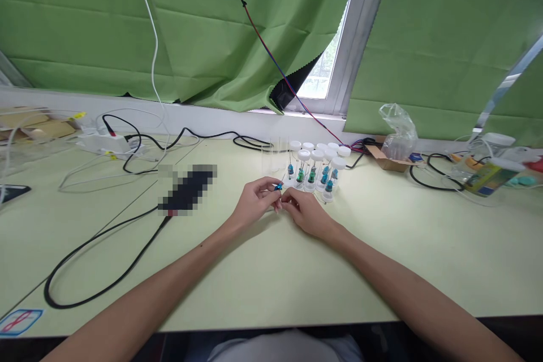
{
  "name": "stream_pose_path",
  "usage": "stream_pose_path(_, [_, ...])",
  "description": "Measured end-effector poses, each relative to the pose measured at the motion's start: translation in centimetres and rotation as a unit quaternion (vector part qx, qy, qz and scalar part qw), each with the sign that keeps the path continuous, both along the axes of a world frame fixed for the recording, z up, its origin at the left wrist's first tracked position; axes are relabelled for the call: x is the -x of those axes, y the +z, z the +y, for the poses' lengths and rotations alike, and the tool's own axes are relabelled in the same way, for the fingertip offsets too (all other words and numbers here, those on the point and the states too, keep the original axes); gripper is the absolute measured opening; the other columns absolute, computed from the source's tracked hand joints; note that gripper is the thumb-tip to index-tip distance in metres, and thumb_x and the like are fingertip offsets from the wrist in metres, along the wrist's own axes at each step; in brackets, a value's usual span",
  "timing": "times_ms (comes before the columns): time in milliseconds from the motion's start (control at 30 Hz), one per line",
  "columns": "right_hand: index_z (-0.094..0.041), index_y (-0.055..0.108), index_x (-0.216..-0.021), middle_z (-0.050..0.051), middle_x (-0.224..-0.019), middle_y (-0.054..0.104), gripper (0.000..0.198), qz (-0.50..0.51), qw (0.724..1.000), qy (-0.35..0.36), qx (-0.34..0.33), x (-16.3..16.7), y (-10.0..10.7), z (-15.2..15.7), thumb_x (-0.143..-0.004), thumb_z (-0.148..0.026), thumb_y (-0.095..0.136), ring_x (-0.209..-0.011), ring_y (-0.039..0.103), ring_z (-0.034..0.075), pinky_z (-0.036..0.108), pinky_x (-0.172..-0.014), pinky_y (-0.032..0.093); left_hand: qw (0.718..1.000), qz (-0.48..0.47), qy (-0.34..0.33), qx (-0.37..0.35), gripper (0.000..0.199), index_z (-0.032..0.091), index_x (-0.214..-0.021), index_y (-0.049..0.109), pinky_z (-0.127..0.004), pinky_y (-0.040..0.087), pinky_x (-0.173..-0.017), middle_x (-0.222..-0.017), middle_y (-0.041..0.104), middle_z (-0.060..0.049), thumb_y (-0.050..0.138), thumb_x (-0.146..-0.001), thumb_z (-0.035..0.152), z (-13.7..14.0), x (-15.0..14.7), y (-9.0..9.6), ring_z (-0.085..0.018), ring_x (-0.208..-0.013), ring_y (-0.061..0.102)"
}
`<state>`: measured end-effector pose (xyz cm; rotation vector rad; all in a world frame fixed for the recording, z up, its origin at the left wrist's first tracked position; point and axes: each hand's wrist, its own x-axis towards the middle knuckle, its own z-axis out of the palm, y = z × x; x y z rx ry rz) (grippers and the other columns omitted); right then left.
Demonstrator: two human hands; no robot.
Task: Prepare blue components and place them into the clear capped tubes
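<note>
My left hand (pixel 259 199) is closed in a pinch on a small blue piece with a thin stem (pixel 278 187). Close beside it, my right hand (pixel 306 210) has its fingers curled together near the left fingertips; what they hold, if anything, is too small to make out. Just beyond both hands stands a cluster of clear vials with white caps (pixel 304 155). Inside them are small blue and green pieces on thin stems, such as one green piece (pixel 312 175). Uncapped clear tubes (pixel 274 155) stand left of the cluster.
A blurred dark device (pixel 189 189) lies to the left on a black cable (pixel 106 298). Behind it sits a white power strip (pixel 104 142) among wires. A cardboard box (pixel 389 159) with a clear plastic bag (pixel 399 127) and a yellow-green container (pixel 492 176) are at right.
</note>
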<state>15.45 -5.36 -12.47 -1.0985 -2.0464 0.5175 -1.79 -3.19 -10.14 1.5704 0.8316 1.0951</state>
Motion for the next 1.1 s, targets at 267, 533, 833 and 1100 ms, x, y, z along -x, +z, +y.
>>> stream_pose_path(267, [-0.020, 0.057, -0.104, 0.002, -0.089, 0.072, 0.017, 0.084, 0.996, 0.007, 0.025, 0.1, -0.2, 0.1, -0.088, -0.016, 0.053, -0.074, 0.063, 0.015, 0.026, -0.068, 0.046, 0.999, -0.003, -0.046, 0.001, 0.023, 0.018, -0.095, 0.067, -0.029, 0.053, -0.057, -0.068, 0.059, 0.001, 0.068, -0.075, 0.028, -0.1, 0.0, 0.0, -0.014, -0.055, 0.061])
stream_pose_path(533, [-0.021, 0.058, -0.117, 0.001, -0.083, 0.067, 0.028, 0.057, 0.998, 0.022, 0.021, -0.2, -0.1, 0.1, -0.090, -0.019, 0.051, -0.065, 0.057, 0.012, 0.025, -0.063, 0.046, 0.998, -0.054, -0.011, 0.032, 0.024, 0.016, -0.096, 0.067, -0.030, 0.053, -0.058, -0.077, 0.064, -0.002, 0.069, -0.074, 0.026, 0.5, 0.4, -0.1, -0.014, -0.058, 0.061])
stream_pose_path(833, [-0.020, 0.066, -0.103, 0.004, -0.086, 0.066, 0.020, 0.151, 0.984, -0.085, -0.044, -0.6, 0.7, 0.4, -0.090, -0.029, 0.055, -0.065, 0.060, 0.013, 0.025, -0.058, 0.050, 0.993, -0.095, 0.058, 0.028, 0.029, 0.015, -0.095, 0.066, -0.028, 0.049, -0.052, -0.075, 0.065, -0.003, 0.073, -0.070, 0.027, 0.4, 0.1, 0.4, -0.013, -0.055, 0.058])
stream_pose_path(1100, [-0.020, 0.064, -0.088, 0.001, -0.068, 0.063, 0.016, 0.214, 0.960, -0.157, -0.088, -1.3, 1.2, 0.6, -0.091, -0.032, 0.054, -0.053, 0.060, 0.014, 0.026, -0.050, 0.050, 0.995, -0.077, 0.063, 0.032, 0.036, 0.015, -0.098, 0.066, -0.029, 0.053, -0.055, -0.079, 0.066, -0.004, 0.077, -0.069, 0.032, 0.3, 0.0, 0.2, -0.014, -0.060, 0.062])
